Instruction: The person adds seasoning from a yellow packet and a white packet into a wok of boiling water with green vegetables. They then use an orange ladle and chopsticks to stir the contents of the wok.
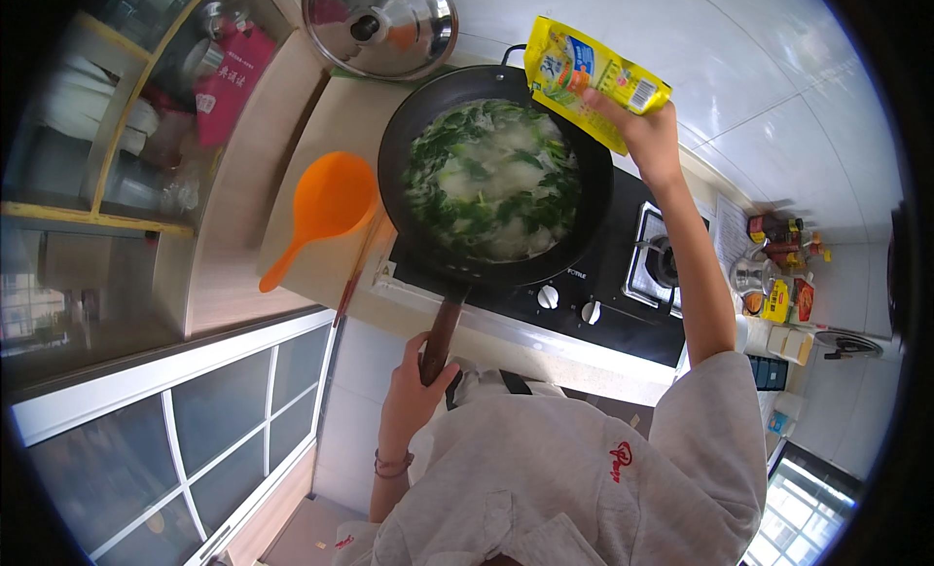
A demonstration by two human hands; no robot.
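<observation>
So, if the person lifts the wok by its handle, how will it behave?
Probably heavy: the wok is full of greens and broth. It may tip forward, since only the left hand grips the long handle. The liquid could slosh; it sits near the rim.

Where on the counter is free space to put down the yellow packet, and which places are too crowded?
Bare counter lies between the orange ladle and the wok, and below the ladle toward the counter edge. The second burner, right of the wok, stands free. The far right corner is crowded with bottles and boxes. The steel lid fills the space behind the wok.
</observation>
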